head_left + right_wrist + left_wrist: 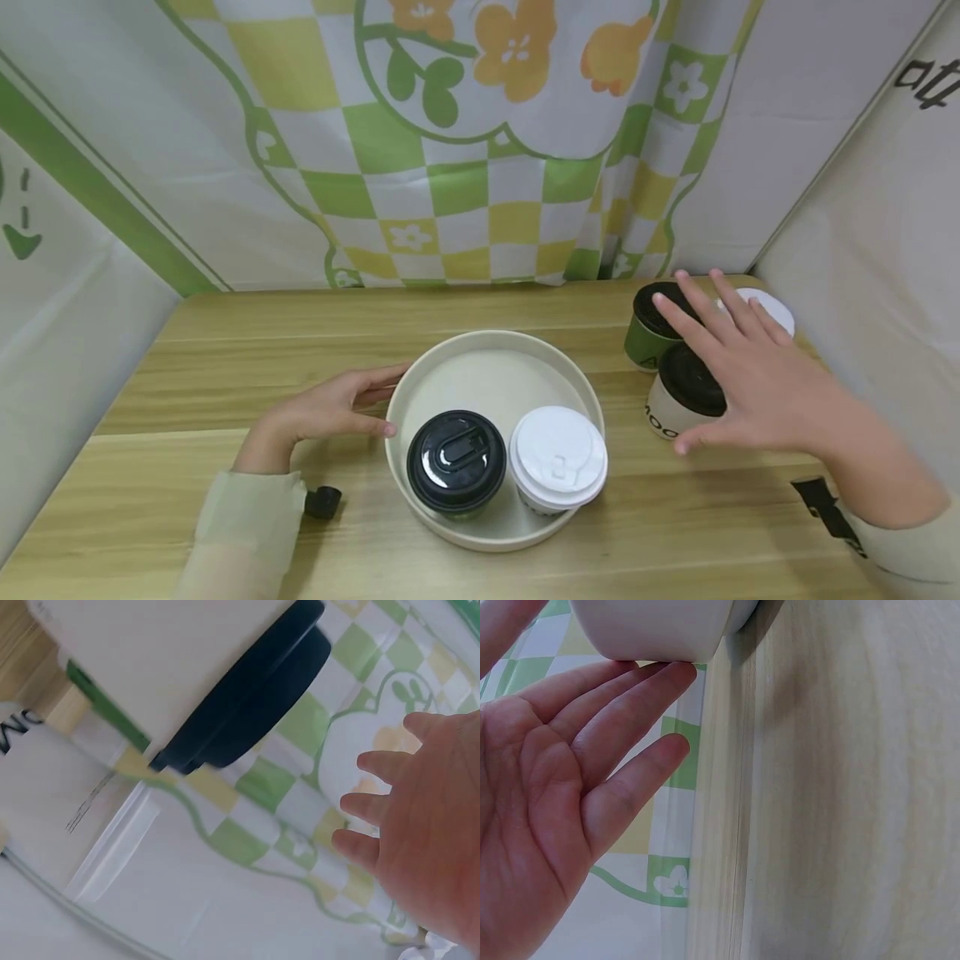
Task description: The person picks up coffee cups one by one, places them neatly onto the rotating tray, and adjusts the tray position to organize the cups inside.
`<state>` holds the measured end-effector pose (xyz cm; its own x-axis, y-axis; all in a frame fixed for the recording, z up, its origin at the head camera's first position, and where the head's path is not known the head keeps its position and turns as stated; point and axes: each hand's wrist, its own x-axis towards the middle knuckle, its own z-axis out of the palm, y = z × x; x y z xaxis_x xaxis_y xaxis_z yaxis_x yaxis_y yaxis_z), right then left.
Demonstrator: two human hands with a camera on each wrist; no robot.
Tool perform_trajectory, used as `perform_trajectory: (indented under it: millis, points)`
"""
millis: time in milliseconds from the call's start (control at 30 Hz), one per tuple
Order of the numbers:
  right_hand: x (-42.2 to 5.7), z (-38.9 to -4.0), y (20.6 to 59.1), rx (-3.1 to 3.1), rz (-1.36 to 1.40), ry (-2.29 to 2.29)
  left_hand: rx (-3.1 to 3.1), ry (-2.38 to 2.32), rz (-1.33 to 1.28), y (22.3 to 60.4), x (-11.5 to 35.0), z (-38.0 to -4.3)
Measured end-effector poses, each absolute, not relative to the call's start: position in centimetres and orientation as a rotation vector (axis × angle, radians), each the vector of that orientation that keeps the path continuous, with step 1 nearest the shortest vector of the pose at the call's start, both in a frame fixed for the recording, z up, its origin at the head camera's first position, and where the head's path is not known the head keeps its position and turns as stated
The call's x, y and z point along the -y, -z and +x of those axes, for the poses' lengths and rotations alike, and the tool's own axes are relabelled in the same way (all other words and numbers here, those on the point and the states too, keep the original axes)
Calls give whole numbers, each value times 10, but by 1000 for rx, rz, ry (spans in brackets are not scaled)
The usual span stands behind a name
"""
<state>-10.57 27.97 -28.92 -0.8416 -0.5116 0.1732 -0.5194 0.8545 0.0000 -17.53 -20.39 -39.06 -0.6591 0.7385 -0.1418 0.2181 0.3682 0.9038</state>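
A round cream tray [487,371] carries a cup with a glossy black lid [456,462] and a cup with a white lid [558,454], side by side in its near half. My left hand [330,408] is at the tray's left side, thumb by the rim, its long fingers [637,712] extended to the tray wall [660,630]. Over at the right, my right hand [765,396] is spread wide above a white cup with a black lid [686,387]. In the right wrist view those fingers stand apart, away from the black lid [255,690].
Behind that white cup stand a green cup with a black lid [647,337] and a white-lidded cup [772,310], partly covered by the right hand. The wooden table [247,358] meets a checkered curtain [450,200] at the back and a pale sheet [885,275] on the right.
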Motion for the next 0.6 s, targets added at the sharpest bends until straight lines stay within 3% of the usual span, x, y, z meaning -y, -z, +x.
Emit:
perform_trajectory:
  millis: [600]
  points:
    - [-321, -116, 304, 2853, 816, -300, -2092, -1269, 816, 392, 205, -175]
